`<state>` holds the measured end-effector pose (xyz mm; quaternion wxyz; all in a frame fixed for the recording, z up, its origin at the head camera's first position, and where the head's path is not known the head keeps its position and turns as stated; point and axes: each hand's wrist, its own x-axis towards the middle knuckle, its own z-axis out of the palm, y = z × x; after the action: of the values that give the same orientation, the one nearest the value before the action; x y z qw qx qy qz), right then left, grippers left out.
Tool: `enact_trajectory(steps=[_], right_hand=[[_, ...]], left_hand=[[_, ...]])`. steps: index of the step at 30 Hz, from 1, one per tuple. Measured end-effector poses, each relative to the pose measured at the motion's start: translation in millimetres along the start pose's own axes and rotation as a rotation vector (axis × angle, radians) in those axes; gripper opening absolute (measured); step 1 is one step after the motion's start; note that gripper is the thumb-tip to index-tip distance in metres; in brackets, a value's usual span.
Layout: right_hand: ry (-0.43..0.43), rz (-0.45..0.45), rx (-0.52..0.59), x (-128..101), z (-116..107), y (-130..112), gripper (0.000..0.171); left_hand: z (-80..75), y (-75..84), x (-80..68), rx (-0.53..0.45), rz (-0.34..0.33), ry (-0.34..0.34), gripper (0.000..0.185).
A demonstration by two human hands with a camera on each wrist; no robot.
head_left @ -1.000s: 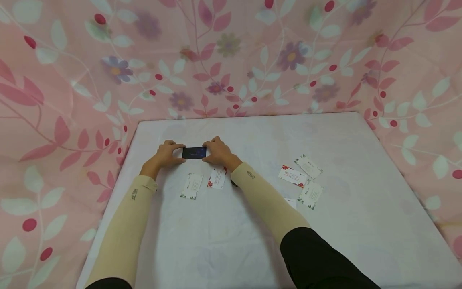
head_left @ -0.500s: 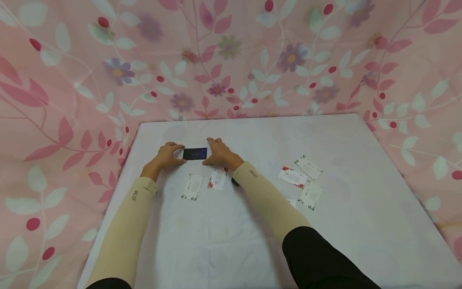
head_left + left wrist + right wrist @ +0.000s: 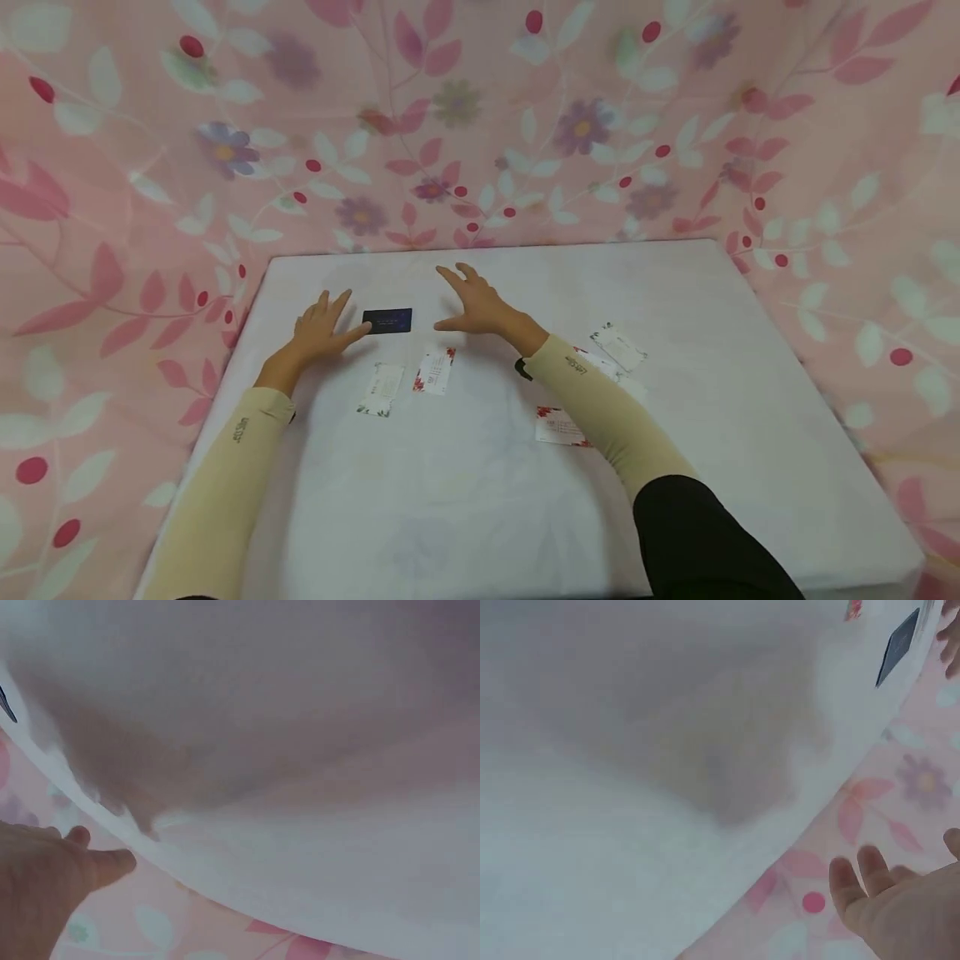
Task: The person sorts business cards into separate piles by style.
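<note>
The fingers of both hands are spread wide and hold nothing. The left hand (image 3: pixel 318 327) rests low over the white table (image 3: pixel 465 500), and its thumb tip is just beside the left edge of the dark blue card (image 3: pixel 387 320). This card lies flat on the far left part of the table, between the two hands. The right hand (image 3: pixel 480 305) is lifted a little, to the right of the card and apart from it. Two white cards with flower print (image 3: pixel 407 380) lie side by side nearer than the dark card. More such cards (image 3: pixel 618 347) lie to the right, partly hidden by the right sleeve (image 3: pixel 600 408). A pink floral cloth (image 3: pixel 480 125) surrounds the table.
</note>
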<state>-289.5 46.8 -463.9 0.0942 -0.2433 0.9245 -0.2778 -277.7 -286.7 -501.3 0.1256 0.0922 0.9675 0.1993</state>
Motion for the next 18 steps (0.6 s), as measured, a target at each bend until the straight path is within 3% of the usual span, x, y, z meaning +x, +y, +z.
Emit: enact_trajectory(steps=[5,9,18], right_hand=[[0.056,0.046,-0.104,-24.3,-13.4,16.8,0.099],[0.078,0.086,-0.164,-44.6,-18.6,27.9,0.099],[0.131,0.065,-0.269,-87.8,-22.6,47.0,0.097]], left_hand=[[1.5,5.5,-15.2,0.099,-0.029,0.023,0.095],[1.4,16.6,-25.7,0.157,0.006,0.061,0.092],[8.8,42.5,-42.9,0.208,0.07,0.122,0.09]])
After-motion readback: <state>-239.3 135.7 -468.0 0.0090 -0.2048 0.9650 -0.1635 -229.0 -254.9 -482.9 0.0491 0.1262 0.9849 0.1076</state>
